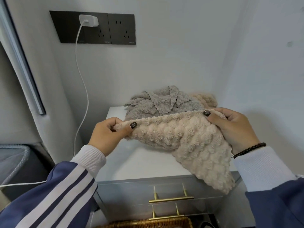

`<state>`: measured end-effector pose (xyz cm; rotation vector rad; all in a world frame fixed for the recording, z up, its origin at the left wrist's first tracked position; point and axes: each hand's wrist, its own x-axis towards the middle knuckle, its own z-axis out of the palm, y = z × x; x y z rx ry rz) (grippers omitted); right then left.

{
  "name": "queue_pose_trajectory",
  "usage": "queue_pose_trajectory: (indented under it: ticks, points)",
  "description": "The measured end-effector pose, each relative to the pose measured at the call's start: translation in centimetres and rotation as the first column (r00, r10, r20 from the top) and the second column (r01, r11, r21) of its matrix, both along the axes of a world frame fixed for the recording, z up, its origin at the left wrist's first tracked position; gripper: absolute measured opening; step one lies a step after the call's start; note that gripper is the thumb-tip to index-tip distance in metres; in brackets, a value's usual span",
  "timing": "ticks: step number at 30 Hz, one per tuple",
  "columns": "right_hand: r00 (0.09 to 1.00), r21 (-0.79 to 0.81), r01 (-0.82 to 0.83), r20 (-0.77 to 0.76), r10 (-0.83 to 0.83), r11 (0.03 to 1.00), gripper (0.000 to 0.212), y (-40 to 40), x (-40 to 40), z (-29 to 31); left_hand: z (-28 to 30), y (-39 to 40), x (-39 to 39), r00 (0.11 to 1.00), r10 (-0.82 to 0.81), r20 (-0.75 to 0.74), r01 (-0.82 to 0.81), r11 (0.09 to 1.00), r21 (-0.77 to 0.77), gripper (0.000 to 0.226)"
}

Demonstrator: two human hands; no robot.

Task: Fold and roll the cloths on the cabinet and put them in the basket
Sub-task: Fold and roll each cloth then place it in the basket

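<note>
A fluffy beige cloth (184, 139) is stretched between my hands above the white cabinet top (148, 160). My left hand (108, 135) pinches its left top corner, and my right hand (233, 127) pinches the right top corner. The cloth's lower end hangs over the cabinet's front right edge. Behind it lies a crumpled grey cloth (156, 102), with another beige cloth (205, 98) to its right against the wall. The rim of a woven basket (148, 222) shows at the bottom of the view, below the drawers.
A white charger (88, 20) sits in a dark wall socket, and its cable (82, 89) hangs down left of the cabinet. Two drawers with gold handles (171, 197) face me. A dark bin with a grey liner (14, 163) stands at the left.
</note>
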<state>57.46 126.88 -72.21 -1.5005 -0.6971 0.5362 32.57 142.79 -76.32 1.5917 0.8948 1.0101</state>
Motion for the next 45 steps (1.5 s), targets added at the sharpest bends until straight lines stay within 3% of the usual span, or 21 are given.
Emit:
queue_pose_trajectory:
  ticks: [6,9,12,14,16,18,19,21,23,24,26,28,30,32,34,38,40,42,45]
  points:
    - [0.998,0.039,-0.004,-0.065,0.007,0.999,0.01,-0.5,-0.2,0.6,1.2,0.2,-1.3,0.987,-0.011,0.157,0.03,0.992,-0.123,0.02]
    - [0.977,0.069,-0.138,-0.152,0.147,0.988,0.012,-0.9,-0.5,1.0,1.6,0.5,-2.3,0.972,0.015,0.235,0.038,0.976,-0.215,0.019]
    - [0.929,0.048,-0.295,-0.219,0.299,0.954,0.012,-1.3,-0.4,1.2,1.8,0.8,-3.7,0.942,-0.088,0.325,0.189,0.936,-0.296,0.042]
    - [0.868,0.02,-0.434,-0.258,0.424,0.901,0.031,-1.8,0.0,1.1,1.9,0.9,-4.8,0.931,-0.2,0.305,0.299,0.898,-0.324,0.057]
    - [0.791,-0.1,-0.591,-0.264,0.552,0.8,0.053,-2.2,0.4,1.1,2.0,1.1,-5.9,0.937,-0.299,0.178,0.344,0.873,-0.347,0.061]
    - [0.764,-0.283,-0.644,-0.214,0.608,0.71,0.052,-2.0,0.3,1.2,2.0,1.5,-6.4,0.942,-0.327,-0.074,0.285,0.898,-0.335,0.059]
    - [0.79,-0.397,-0.593,-0.121,0.601,0.7,0.046,-1.6,0.3,1.2,1.9,1.7,-6.3,0.933,-0.296,-0.204,0.228,0.926,-0.302,0.051]
    - [0.814,-0.594,-0.329,0.216,0.539,0.734,0.025,-0.1,-0.3,0.6,1.2,2.4,-6.0,0.896,-0.143,-0.42,0.074,0.981,-0.177,0.028]
    - [0.77,-0.593,-0.066,0.481,0.419,0.803,0.016,1.9,-1.0,-0.4,0.1,2.9,-5.2,0.843,-0.014,-0.538,-0.007,0.999,-0.038,0.017]
    - [0.781,-0.547,-0.019,0.514,0.354,0.837,0.018,2.9,-1.3,-1.0,-0.2,3.0,-4.6,0.842,0.025,-0.539,-0.024,1.0,0.009,0.014]
    - [0.906,-0.313,-0.013,0.398,0.143,0.95,0.018,4.5,-2.0,-1.4,0.0,2.9,-3.1,0.934,0.13,-0.333,-0.112,0.991,0.072,0.012]
    - [0.975,0.081,0.044,0.213,-0.061,0.996,0.015,5.2,-2.6,-0.3,1.7,2.6,-2.1,0.968,0.234,0.092,-0.244,0.961,0.126,0.013]
    - [0.969,0.383,0.073,0.191,-0.157,0.921,0.005,5.2,-2.5,2.0,4.2,2.1,-1.8,0.894,0.185,0.409,-0.273,0.947,0.169,0.006]
    - [0.972,0.519,-0.002,0.202,-0.12,0.855,0.007,4.2,-2.4,3.6,5.8,1.4,-2.1,0.842,0.092,0.531,-0.218,0.959,0.179,0.008]
    - [0.981,0.542,-0.096,0.192,-0.012,0.835,0.01,3.1,-2.0,4.0,6.0,0.8,-2.4,0.853,0.032,0.52,-0.148,0.972,0.183,0.018]
    - [0.981,0.364,-0.164,0.161,0.111,0.917,0.016,0.8,-0.6,1.6,4.6,-0.3,-3.2,0.896,0.0,0.444,-0.051,0.994,0.101,0.035]
    - [0.955,0.206,-0.241,0.223,0.195,0.948,0.035,-0.7,0.6,0.2,4.0,-0.7,-4.3,0.914,-0.024,0.405,-0.012,0.996,0.085,0.029]
    - [0.923,0.071,-0.315,0.256,0.288,0.947,0.066,-2.2,1.4,-0.5,3.7,-0.9,-5.5,0.934,-0.087,0.347,0.053,0.993,0.105,0.038]
    - [0.916,0.024,-0.357,0.204,0.346,0.934,0.084,-3.7,2.0,-0.9,3.5,-1.6,-7.2,0.951,-0.215,0.223,0.2,0.976,0.088,0.051]
